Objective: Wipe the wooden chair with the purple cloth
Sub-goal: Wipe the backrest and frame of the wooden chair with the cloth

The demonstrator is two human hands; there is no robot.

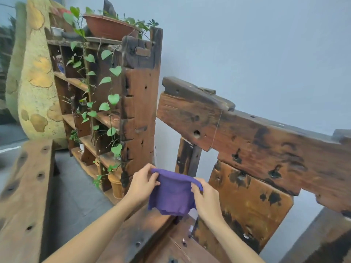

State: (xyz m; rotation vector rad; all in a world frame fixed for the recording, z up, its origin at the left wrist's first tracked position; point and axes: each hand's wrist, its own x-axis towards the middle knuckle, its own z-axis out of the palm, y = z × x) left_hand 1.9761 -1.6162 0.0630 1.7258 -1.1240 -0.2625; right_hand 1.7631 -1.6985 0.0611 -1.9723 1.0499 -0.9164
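Right now, cloth: your purple cloth [171, 194] hangs in the air above the seat, stretched between both hands, its lower edge loose and not on any wood that I can see.
Left hand: your left hand [141, 182] pinches the top left corner.
Right hand: your right hand [204, 198] pinches the top right edge, so the cloth is held spread, likely to fold it or lay it flat.
Chair: the wooden chair [252, 141] stands just beyond, its thick back rail near the cloth; wiping looks not yet begun.
Shelf: a wooden shelf [139, 103] with a trailing plant [112, 86] stands to the left.
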